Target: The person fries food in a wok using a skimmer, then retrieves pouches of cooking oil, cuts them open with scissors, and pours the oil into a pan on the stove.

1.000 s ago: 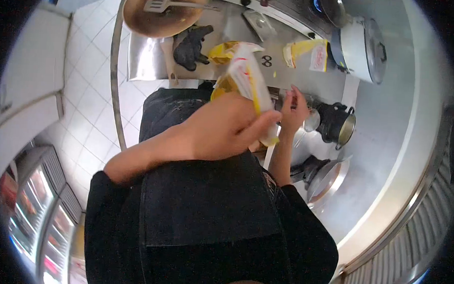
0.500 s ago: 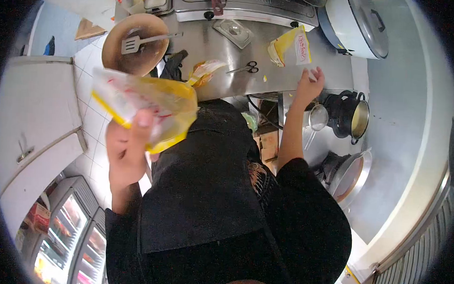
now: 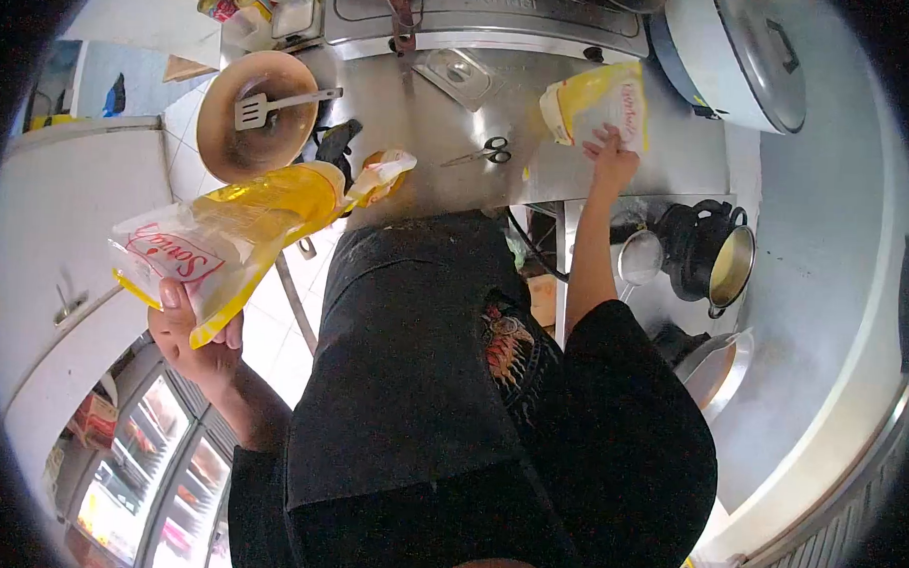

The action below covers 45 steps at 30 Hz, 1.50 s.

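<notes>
My left hand [image 3: 197,337] grips the lower edge of a yellow and clear plastic pouch [image 3: 241,221] with red lettering, raised left of my apron. Yellow contents show in its upper part. At the right of the steel counter, my right hand [image 3: 613,161] has its fingers closed on the near edge of a second yellow and white pouch [image 3: 583,100]. Scissors [image 3: 494,150] with black handles lie between the two pouches. A crumpled white and orange packet [image 3: 386,173] sits at the counter's front edge, partly behind the left pouch.
A brown bowl [image 3: 215,125] holds a white slotted spatula [image 3: 252,111] at the left. A metal lid [image 3: 464,76] lies before the stove [image 3: 504,23]. A large lidded pot [image 3: 717,63] stands back right. Below are a strainer [image 3: 641,257] and a black pot [image 3: 688,257].
My left hand has swung left and down with its pouch, now seen lengthwise. My right hand has moved from beside the other pouch onto its edge, and that pouch has shifted slightly right.
</notes>
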Available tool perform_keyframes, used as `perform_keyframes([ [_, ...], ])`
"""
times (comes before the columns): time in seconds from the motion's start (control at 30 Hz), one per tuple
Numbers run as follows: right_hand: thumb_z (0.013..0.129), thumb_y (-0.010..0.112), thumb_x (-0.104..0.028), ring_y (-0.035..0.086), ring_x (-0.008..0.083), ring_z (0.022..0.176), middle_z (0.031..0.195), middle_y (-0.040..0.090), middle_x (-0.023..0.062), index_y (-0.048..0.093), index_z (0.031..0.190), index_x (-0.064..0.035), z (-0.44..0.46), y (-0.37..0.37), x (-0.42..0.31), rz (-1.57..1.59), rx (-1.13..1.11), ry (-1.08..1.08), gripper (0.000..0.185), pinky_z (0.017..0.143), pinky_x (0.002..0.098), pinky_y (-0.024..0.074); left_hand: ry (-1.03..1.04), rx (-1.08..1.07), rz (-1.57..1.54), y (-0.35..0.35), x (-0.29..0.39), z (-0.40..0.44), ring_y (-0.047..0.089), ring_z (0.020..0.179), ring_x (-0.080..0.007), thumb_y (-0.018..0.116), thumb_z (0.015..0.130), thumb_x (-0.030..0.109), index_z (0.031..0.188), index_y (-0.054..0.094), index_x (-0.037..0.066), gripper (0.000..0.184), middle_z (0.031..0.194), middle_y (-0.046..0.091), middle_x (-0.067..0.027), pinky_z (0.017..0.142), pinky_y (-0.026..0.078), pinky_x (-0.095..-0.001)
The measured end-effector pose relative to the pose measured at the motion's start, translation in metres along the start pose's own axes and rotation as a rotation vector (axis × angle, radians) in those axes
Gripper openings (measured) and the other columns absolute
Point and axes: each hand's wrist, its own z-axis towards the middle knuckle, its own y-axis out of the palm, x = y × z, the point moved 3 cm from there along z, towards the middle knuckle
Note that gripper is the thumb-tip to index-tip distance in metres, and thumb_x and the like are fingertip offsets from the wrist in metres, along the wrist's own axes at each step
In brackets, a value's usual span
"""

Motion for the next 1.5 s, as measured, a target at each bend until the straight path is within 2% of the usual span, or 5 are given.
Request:
perform_keyframes([
  [0.3,0.083,0.069,-0.008,0.065,0.0204,0.060,0.071,0.069,0.0120,0.070,0.092,0.0030,-0.002,0.004,-0.114,-0.361,0.022,-0.382,0.014,0.059,0.0306,0.0508,0.005,-0.040,-0.028,-0.003,-0.005,-0.005,0.034,0.040,-0.0045,0.046,0.102,0.024,0.100,0.051,-0.005,0.030,0.065,0.048,-0.0031,0.033,0.030,-0.0178],
  [0.4,0.081,0.072,-0.014,0.065,0.0275,0.062,0.072,0.068,0.0153,0.072,0.097,-0.0046,-0.001,0.014,-0.184,-0.926,0.172,-0.756,0.018,0.060,0.0366,0.0498,-0.002,-0.071,-0.021,-0.006,-0.007,-0.008,0.033,0.040,-0.0041,0.047,0.102,0.025,0.096,0.052,-0.003,0.029,0.063,0.047,-0.0020,0.033,0.030,-0.0177],
  [0.5,0.084,0.069,-0.020,0.064,0.0354,0.067,0.073,0.066,0.0166,0.070,0.092,-0.0096,0.038,0.014,-0.229,-0.942,0.319,-1.123,0.013,0.061,0.0425,0.0488,-0.021,0.072,0.014,-0.001,-0.007,-0.012,0.034,0.040,-0.0043,0.048,0.102,0.027,0.091,0.051,-0.001,0.030,0.061,0.046,-0.0015,0.033,0.030,-0.0178],
  [0.9,0.098,0.048,-0.030,0.068,0.0391,0.079,0.084,0.069,0.0174,0.059,0.103,-0.0129,0.150,0.090,-0.376,-1.531,0.118,-1.238,0.021,0.063,0.0533,0.0515,-0.028,0.216,0.075,0.002,-0.029,-0.030,0.038,0.040,-0.0067,0.050,0.101,0.032,0.086,0.053,0.002,0.035,0.059,0.049,-0.0017,0.035,0.032,-0.0212],
  [1.5,0.096,0.049,-0.026,0.065,0.0402,0.091,0.097,0.067,0.0207,0.059,0.113,-0.0084,0.269,0.174,-0.378,-1.880,-0.349,-1.426,0.027,0.075,0.0518,0.0510,-0.042,0.393,0.101,0.013,-0.051,-0.068,0.036,0.039,-0.0063,0.048,0.102,0.031,0.078,0.053,0.004,0.036,0.055,0.047,-0.0007,0.034,0.028,-0.0221],
])
